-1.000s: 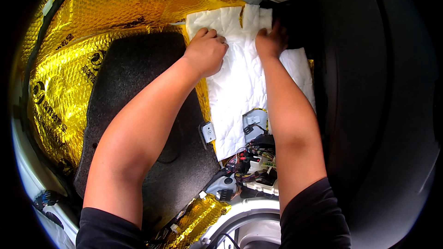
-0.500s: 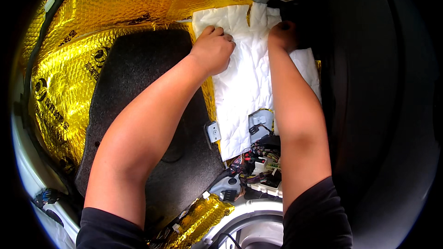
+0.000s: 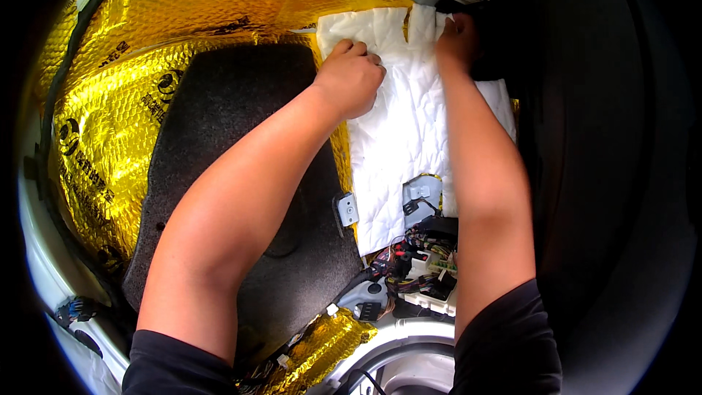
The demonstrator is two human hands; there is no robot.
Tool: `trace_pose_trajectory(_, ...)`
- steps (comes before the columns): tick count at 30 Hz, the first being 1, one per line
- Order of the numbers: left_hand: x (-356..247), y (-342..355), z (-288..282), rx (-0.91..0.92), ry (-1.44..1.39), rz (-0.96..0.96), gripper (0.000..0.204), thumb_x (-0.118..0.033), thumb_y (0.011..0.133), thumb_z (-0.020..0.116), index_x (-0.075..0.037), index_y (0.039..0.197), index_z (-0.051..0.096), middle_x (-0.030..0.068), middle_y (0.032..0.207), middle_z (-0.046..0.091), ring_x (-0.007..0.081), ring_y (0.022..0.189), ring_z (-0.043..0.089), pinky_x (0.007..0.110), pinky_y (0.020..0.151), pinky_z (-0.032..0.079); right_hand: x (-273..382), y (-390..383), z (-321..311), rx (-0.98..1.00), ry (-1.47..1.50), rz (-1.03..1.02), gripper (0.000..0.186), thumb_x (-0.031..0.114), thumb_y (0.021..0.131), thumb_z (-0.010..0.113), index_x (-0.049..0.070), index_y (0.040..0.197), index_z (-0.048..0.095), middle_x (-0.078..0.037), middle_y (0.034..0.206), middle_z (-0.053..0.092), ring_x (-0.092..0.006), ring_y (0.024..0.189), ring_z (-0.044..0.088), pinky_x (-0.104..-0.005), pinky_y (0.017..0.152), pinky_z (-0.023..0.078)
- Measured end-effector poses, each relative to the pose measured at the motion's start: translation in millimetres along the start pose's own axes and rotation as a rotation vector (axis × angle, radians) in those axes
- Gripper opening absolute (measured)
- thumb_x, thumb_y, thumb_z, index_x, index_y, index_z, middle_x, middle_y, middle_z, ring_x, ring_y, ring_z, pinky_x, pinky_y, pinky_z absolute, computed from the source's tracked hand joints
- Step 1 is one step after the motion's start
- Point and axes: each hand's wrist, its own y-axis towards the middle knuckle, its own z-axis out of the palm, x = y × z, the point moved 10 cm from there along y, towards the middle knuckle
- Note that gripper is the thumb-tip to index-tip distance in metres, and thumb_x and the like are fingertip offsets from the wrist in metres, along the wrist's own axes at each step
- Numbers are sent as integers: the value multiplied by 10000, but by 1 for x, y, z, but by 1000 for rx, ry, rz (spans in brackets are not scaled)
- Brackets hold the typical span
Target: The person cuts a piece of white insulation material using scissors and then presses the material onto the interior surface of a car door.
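A white quilted padding sheet [image 3: 398,124], with a slit in its upper edge and a cutout low down, lies over gold foil-faced lining. My left hand [image 3: 352,77] rests on its upper left part, closed in a fist with the fingertips tucked under and hidden. At the sheet's upper right corner my right hand [image 3: 458,35] is closed, its fingers pinching the edge, partly in shadow. My right forearm crosses in front of the sheet and hides part of its right side.
A dark felt-like panel [image 3: 227,110] lies left of the sheet. Gold foil lining [image 3: 102,153] covers the surfaces around it. Below are a metal bracket [image 3: 347,209], a bundle of wires [image 3: 387,267] and a white connector block [image 3: 431,300]. A dark wall [image 3: 599,175] stands at right.
My right hand has moved up along the sheet's right edge to its upper corner. The left hand keeps its place on the sheet. The whole view has shifted slightly.
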Motion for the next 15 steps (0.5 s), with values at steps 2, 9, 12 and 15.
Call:
trace_pose_trajectory(2, 1, 0, 2, 0, 2, 0, 289, -121, 789, 694, -67, 1061, 779, 35, 1228, 734, 264, 1176, 601, 416, 1118, 397, 8, -14, -10, -89, 124, -105, 223, 265, 1012, 634, 177, 1214, 674, -114, 1254, 685, -357, 1318, 499, -542, 1101, 384)
trace_pose_trajectory(9, 2, 1, 4, -11, 23, 2, 287, -120, 788, 692, -72, 1056, 785, 38, 1223, 740, 260, 1174, 604, 409, 1102, 404, 18, -18, -17, -151, 110, -229, 290, 251, 1020, 631, 175, 1299, 632, -125, 1349, 634, -383, 1325, 482, -530, 1132, 379)
trace_pose_trajectory(12, 1, -1, 4, -8, 22, 3, 286, -123, 788, 692, -73, 1054, 786, 39, 1220, 741, 259, 1173, 604, 408, 1098, 405, 24, -21, -14, -159, -33, -288, 395, 233, 1006, 637, 198, 1397, 594, -124, 1415, 613, -387, 1376, 459, -541, 1164, 344)
trace_pose_trajectory(15, 0, 1, 3, -4, 17, 3, 279, -124, 788, 692, -73, 1046, 785, 39, 1216, 741, 260, 1171, 605, 409, 1097, 405, 16, -17, -10, -166, -90, -232, 489, 232, 978, 665, 210, 1456, 564, -126, 1481, 581, -387, 1415, 443, -551, 1190, 305)
